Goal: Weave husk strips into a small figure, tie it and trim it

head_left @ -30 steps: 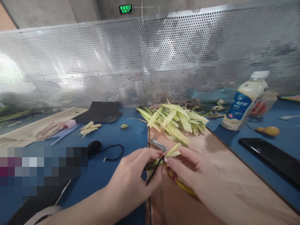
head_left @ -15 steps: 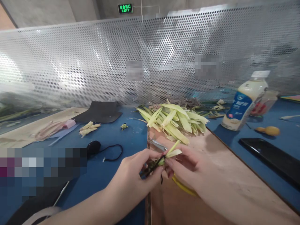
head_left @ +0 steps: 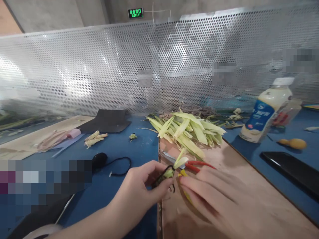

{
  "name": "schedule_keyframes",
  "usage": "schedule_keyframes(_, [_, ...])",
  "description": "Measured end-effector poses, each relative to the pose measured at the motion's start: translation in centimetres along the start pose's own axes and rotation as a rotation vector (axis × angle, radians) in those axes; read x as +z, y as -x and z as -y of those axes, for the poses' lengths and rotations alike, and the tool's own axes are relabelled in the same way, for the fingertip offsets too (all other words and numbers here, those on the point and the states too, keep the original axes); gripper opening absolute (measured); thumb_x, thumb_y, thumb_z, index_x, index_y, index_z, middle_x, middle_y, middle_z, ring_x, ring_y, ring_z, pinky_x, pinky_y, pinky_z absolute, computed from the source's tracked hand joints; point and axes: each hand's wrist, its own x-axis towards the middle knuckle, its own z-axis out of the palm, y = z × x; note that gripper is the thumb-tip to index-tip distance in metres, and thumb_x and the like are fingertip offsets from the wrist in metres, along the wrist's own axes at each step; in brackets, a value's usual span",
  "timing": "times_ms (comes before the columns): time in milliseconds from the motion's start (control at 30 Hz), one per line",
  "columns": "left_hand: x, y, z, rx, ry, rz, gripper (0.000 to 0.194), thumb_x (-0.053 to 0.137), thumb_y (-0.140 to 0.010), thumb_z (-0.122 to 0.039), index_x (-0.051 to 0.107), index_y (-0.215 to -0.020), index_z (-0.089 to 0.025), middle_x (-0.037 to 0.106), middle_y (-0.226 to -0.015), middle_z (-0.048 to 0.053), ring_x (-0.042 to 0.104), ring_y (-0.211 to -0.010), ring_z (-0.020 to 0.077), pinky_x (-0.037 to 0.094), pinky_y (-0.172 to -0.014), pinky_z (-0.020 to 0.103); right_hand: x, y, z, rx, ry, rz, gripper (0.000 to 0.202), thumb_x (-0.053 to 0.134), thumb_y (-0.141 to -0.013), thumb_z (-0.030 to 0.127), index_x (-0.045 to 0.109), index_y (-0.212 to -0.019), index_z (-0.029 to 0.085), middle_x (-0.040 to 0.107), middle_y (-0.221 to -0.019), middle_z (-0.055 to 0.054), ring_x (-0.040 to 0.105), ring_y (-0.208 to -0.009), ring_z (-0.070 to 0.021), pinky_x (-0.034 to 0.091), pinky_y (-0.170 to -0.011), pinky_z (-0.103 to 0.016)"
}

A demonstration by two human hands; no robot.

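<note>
Head view: sign (head_left: 135,13) reads "安全出口 EXIT"; left grip (head_left: 141,186) holds corded green bundle (head_left: 169,173).

A blue table (head_left: 143,146) is stretching out to the left and right. On the right, a bottle (head_left: 264,111) with a white cap and a blue label is standing up. A see-through box (head_left: 286,114) with something red in it is sitting just behind the bottle. Nearer, a small yellow gourd (head_left: 296,143) is lying beside a black phone (head_left: 286,172). On the far left, a black sheet (head_left: 104,120) is lying flat. Behind everything, a metal screen full of holes (head_left: 112,66) is standing, and a green exit sign (head_left: 135,13) is glowing up high.
</note>
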Motion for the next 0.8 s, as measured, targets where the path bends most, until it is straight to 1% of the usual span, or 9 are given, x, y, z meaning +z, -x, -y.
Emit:
schedule_keyframes(100, [0.2, 0.4, -0.3, 0.036, -0.016, 0.036, 0.013, 0.055, -0.075, -0.026, 0.061, -0.083, -0.018, 0.068, -0.071, 0.002, 0.062, -0.062, 0.0143, 0.051, -0.056, 0.023, -0.3, -0.2, 0.4, 0.024, -0.022, 0.027, 0.019, 0.040, -0.089, 0.018, 0.059, -0.088, 0.018, 0.059, -0.064, 0.000, 0.054, -0.059, -0.0118, 0.039, -0.056, -0.025])
schedule_keyframes(200, [0.2, 0.6, -0.5, 0.063, -0.056, 0.042, 0.013, 0.055, -0.074, -0.024, 0.062, -0.083, -0.019, 0.070, -0.073, 0.002, 0.064, -0.066, 0.0164, 0.052, -0.060, 0.025, 0.1, -0.2, 0.5, 0.119, -0.116, 0.047, 0.011, 0.047, -0.085, 0.018, 0.057, -0.080, 0.019, 0.060, -0.066, 0.001, 0.055, -0.059, -0.0110, 0.040, -0.056, -0.024])
schedule_keyframes(300, [0.2, 0.6, -0.4, 0.075, -0.071, 0.040, 0.013, 0.055, -0.075, -0.025, 0.063, -0.084, -0.019, 0.070, -0.076, 0.002, 0.065, -0.068, 0.0170, 0.052, -0.062, 0.026, 0.6, -0.1, 0.6, 0.206, -0.189, 0.024, 0.013, 0.046, -0.086, 0.020, 0.054, -0.077, 0.019, 0.060, -0.066, 0.001, 0.055, -0.059, -0.0106, 0.041, -0.057, -0.024])
schedule_keyframes(433, [0.2, 0.6, 0.0, 0.093, -0.079, 0.037, 0.015, 0.056, -0.076, -0.026, 0.063, -0.087, -0.020, 0.070, -0.076, 0.001, 0.065, -0.069, 0.0169, 0.052, -0.062, 0.026, 0.0, -0.3, 0.7, 0.161, -0.162, 0.045, 0.014, 0.047, -0.085, 0.019, 0.057, -0.077, 0.020, 0.062, -0.066, 0.001, 0.057, -0.058, -0.0112, 0.042, -0.055, -0.023])
schedule_keyframes(533, [0.2, 0.7, -0.1, 0.094, -0.075, 0.023, 0.014, 0.056, -0.075, -0.024, 0.063, -0.087, -0.021, 0.069, -0.075, 0.001, 0.065, -0.068, 0.0164, 0.052, -0.062, 0.025, -0.8, -0.4, 0.7, 0.112, -0.131, 0.075, 0.012, 0.050, -0.083, 0.018, 0.062, -0.086, 0.022, 0.065, -0.071, 0.000, 0.061, -0.062, -0.0120, 0.046, -0.058, -0.022])
schedule_keyframes(600, [0.2, 0.7, -0.2, 0.085, -0.063, 0.006, 0.013, 0.056, -0.075, -0.023, 0.063, -0.085, -0.021, 0.070, -0.074, 0.001, 0.065, -0.067, 0.0162, 0.052, -0.060, 0.025, -1.0, -0.2, 0.7, 0.086, -0.092, 0.067, 0.016, 0.052, -0.083, 0.019, 0.062, -0.094, 0.022, 0.067, -0.077, -0.001, 0.063, -0.068, -0.0138, 0.049, -0.062, -0.024])
schedule_keyframes(700, [0.2, 0.7, -0.4, 0.070, -0.025, -0.016, 0.012, 0.057, -0.074, -0.024, 0.063, -0.084, -0.021, 0.070, -0.073, 0.000, 0.064, -0.065, 0.0159, 0.052, -0.059, 0.024, -1.0, 0.1, 0.7, 0.046, -0.070, 0.114, 0.024, 0.052, -0.082, 0.019, 0.062, -0.103, 0.022, 0.069, -0.083, -0.003, 0.065, -0.072, -0.0160, 0.052, -0.067, -0.027])
schedule_keyframes(733, [0.2, 0.7, -0.5, 0.065, -0.013, -0.019, 0.012, 0.057, -0.074, -0.025, 0.063, -0.083, -0.020, 0.069, -0.072, 0.001, 0.064, -0.065, 0.0157, 0.051, -0.057, 0.024, -0.9, 0.1, 0.7, 0.047, -0.092, 0.134, 0.025, 0.052, -0.082, 0.019, 0.062, -0.105, 0.023, 0.069, -0.083, -0.003, 0.065, -0.071, -0.0162, 0.052, -0.068, -0.028])
schedule_keyframes(800, [0.2, 0.6, -0.5, 0.054, 0.002, -0.023, 0.011, 0.057, -0.074, -0.025, 0.063, -0.082, -0.020, 0.069, -0.071, 0.001, 0.064, -0.063, 0.0156, 0.051, -0.055, 0.023, -0.9, -0.1, 0.8, 0.118, -0.198, 0.115, 0.025, 0.054, -0.080, 0.019, 0.064, -0.102, 0.025, 0.069, -0.076, -0.001, 0.064, -0.064, -0.0155, 0.053, -0.067, -0.028])
